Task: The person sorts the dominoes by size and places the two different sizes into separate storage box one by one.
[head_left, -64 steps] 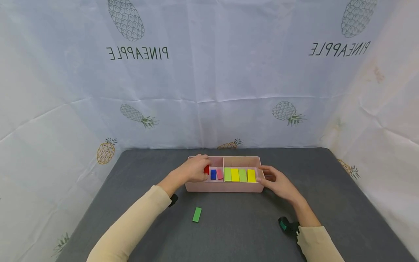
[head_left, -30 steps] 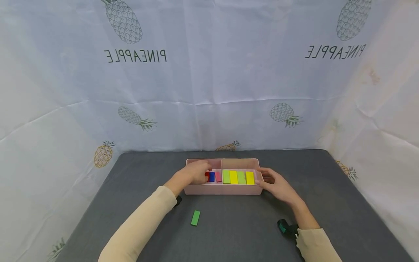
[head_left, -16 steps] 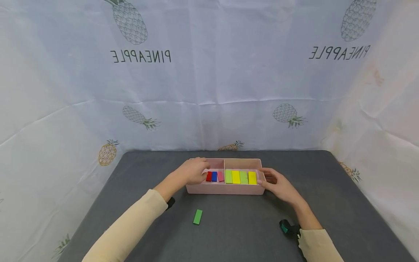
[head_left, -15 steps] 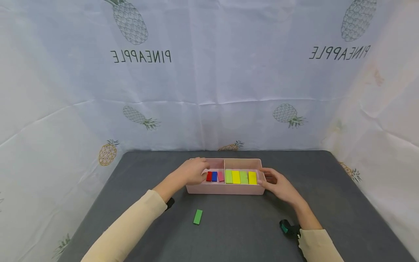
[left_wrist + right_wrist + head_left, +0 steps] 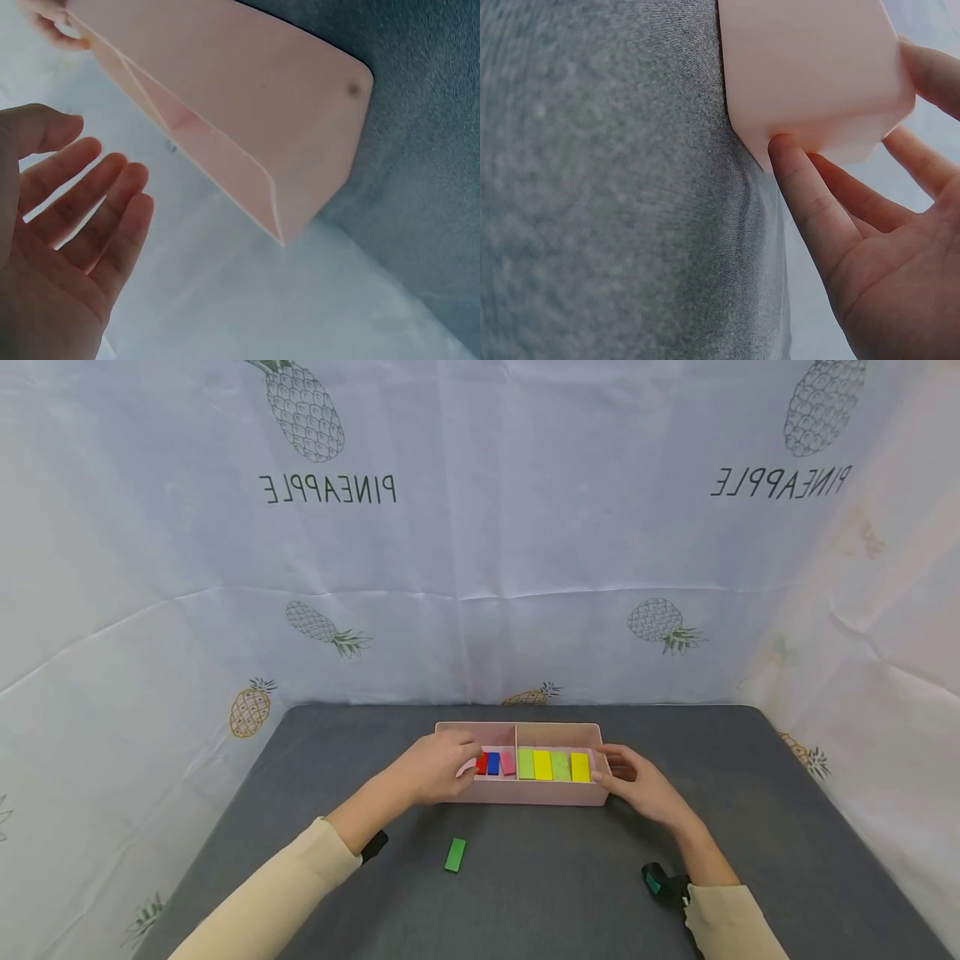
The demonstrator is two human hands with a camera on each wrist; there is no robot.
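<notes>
A pink two-compartment box [image 5: 517, 792] stands on the table. Its left part holds a red block [image 5: 482, 763], a blue block [image 5: 493, 764] and a pink block [image 5: 507, 764]. Yellow-green blocks [image 5: 527, 764] and yellow blocks [image 5: 543, 766] line the right part. My left hand [image 5: 433, 768] hovers at the box's left front; in the left wrist view its fingers [image 5: 112, 202] are loosely bent, holding nothing and apart from the box. My right hand [image 5: 639, 787] holds the box's right end, thumb and fingers [image 5: 806, 191] against its walls.
A green block [image 5: 455, 855] lies on the dark grey table [image 5: 540, 893], in front of the box. White cloth [image 5: 480, 527] with pineapple prints hangs behind the table and along both sides.
My left hand lowered the red block into the box beside the blue one, let go of it and drew back toward the front left. The right hand stays at the box's end.
</notes>
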